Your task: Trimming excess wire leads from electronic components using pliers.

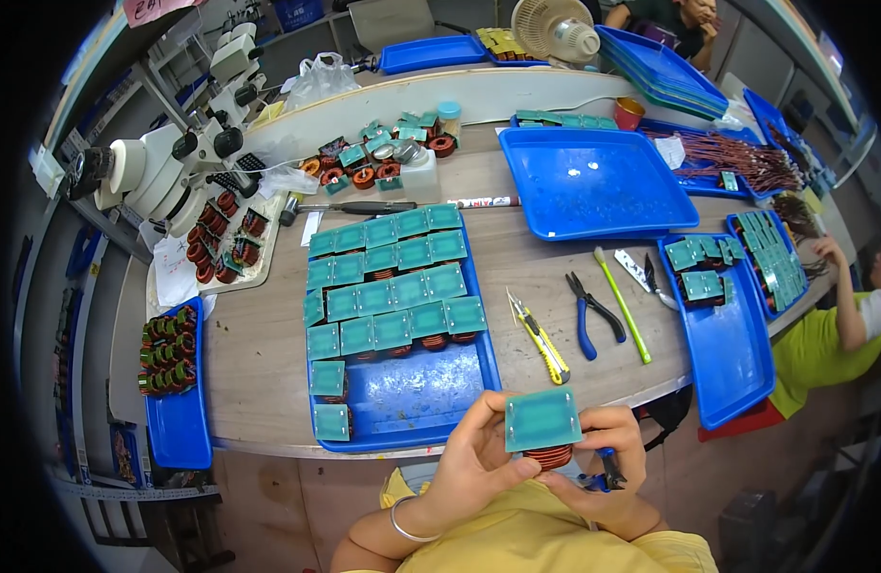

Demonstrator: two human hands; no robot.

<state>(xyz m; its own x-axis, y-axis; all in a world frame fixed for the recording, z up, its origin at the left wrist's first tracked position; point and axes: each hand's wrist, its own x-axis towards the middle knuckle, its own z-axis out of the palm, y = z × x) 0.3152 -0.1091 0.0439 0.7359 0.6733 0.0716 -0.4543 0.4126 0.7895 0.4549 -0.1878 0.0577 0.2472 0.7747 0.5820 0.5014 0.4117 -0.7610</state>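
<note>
In front of my chest, my left hand (pixel 464 468) is closed on a copper-wound coil topped by a square green circuit board (pixel 541 418). Its thumb presses near the red-brown windings under the board. My right hand (pixel 620 449) grips small blue-and-black pliers (pixel 607 468), their exact kind hard to make out, and its fingertips touch the board's right edge. Beyond my hands lies a blue tray (pixel 402 382) with rows of similar board-topped coils. Its front right part shows bare blue bottom.
On the table lie a yellow utility knife (pixel 538 336), blue-handled pliers (pixel 595 315) and a green brush (pixel 624 306). More blue trays (pixel 603 181) stand at the back and right. A microscope (pixel 163 172) stands left. Another person's arm (pixel 846 296) reaches in at right.
</note>
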